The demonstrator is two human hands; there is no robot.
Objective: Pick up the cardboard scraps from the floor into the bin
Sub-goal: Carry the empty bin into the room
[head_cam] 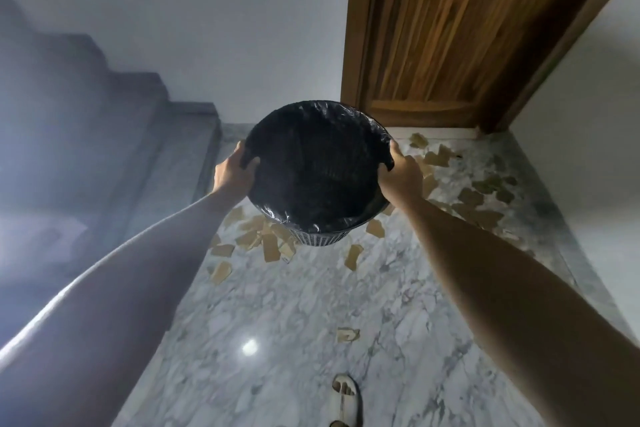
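Observation:
A round bin point(317, 166) lined with a black plastic bag hangs in the air in front of me, its mouth tipped toward the camera and nothing visible inside. My left hand point(233, 172) grips the rim on the left side. My right hand point(400, 173) grips the rim on the right. Brown cardboard scraps point(270, 246) lie scattered on the marble floor under the bin. More cardboard scraps point(474, 199) spread toward the right, and a single scrap point(348, 334) lies closer to me.
A wooden door point(446, 31) stands shut at the far right. Grey stair steps point(173, 149) rise along the left side. White walls close the far end and the right. My sandalled foot point(344, 399) stands on the marble floor point(294, 315) at the bottom.

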